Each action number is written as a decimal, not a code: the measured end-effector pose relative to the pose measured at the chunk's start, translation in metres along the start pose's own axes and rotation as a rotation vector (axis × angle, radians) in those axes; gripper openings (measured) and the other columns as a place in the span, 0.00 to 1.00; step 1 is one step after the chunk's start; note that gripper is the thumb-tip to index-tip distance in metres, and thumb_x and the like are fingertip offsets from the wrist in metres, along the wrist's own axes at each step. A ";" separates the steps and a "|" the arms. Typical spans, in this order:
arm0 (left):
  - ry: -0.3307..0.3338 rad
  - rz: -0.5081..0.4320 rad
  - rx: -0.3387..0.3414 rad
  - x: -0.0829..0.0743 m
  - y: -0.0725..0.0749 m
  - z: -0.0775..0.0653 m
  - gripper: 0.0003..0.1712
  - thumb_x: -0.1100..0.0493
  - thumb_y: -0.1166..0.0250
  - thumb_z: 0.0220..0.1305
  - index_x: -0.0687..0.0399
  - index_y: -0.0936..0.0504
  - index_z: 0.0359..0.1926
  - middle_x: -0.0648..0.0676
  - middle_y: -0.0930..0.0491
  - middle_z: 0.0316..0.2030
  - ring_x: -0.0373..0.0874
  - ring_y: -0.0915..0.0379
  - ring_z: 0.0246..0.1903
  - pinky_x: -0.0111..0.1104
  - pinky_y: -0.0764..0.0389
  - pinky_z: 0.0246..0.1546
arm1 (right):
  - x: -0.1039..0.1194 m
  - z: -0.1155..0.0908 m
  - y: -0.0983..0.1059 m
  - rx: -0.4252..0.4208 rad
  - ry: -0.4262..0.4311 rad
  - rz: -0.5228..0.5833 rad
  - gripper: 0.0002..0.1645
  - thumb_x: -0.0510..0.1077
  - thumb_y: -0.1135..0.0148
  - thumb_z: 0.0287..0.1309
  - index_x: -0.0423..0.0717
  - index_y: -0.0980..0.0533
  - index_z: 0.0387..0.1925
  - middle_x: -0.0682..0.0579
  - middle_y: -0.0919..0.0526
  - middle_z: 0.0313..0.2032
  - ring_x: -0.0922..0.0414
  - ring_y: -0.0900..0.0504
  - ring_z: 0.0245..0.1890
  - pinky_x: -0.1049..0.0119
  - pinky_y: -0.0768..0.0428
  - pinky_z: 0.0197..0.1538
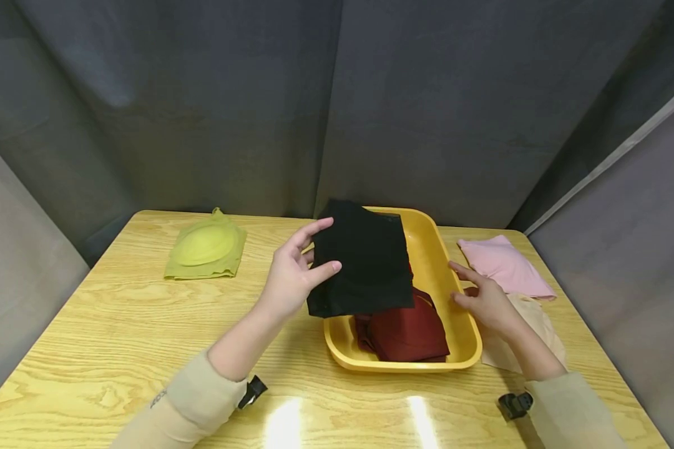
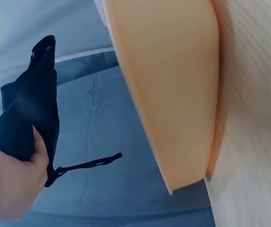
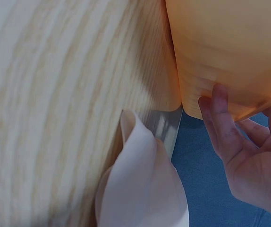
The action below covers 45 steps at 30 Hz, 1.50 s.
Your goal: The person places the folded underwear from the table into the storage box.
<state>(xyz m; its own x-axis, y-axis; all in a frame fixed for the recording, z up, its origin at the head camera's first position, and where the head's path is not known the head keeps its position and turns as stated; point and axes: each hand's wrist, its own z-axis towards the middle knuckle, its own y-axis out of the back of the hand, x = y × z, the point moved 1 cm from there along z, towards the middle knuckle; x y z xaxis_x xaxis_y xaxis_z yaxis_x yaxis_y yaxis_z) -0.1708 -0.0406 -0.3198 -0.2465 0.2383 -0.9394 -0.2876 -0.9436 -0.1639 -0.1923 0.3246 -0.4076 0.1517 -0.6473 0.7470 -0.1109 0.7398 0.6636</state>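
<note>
My left hand (image 1: 292,274) pinches the left edge of a folded black garment (image 1: 365,262), held up over the left part of a yellow plastic basin (image 1: 427,249). In the left wrist view a thin black strap (image 2: 88,164) dangles from it. Dark red folded clothing (image 1: 410,333) lies inside the basin, partly hidden under the black cloth. At the basin's right side is my right hand (image 1: 485,302), thumb and forefinger at the rim. The right wrist view shows its fingertips (image 3: 220,92) against the outer wall, fingers loosely extended.
A yellow-green padded bra top (image 1: 208,246) lies folded at the table's back left. Right of the basin are a pink folded garment (image 1: 505,265) and a beige one (image 1: 539,324), partly under my right forearm. Grey curtains (image 1: 230,112) stand behind the wooden table (image 1: 118,349).
</note>
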 end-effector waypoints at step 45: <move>0.212 0.180 0.166 0.066 -0.051 -0.012 0.33 0.73 0.33 0.52 0.50 0.26 0.59 0.56 0.27 0.57 0.51 0.23 0.45 0.35 0.19 0.41 | 0.003 -0.001 0.000 0.018 -0.010 0.008 0.39 0.36 0.41 0.59 0.43 0.43 0.70 0.31 0.34 0.59 0.45 0.19 0.40 0.69 0.18 0.39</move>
<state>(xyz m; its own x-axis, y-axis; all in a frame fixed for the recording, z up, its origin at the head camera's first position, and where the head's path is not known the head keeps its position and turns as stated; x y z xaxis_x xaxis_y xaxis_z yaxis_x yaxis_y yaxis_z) -0.1617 0.0206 -0.3773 -0.1141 0.0012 -0.9935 -0.4078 -0.9119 0.0458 -0.1912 0.3231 -0.4053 0.1412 -0.6435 0.7523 -0.1294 0.7414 0.6585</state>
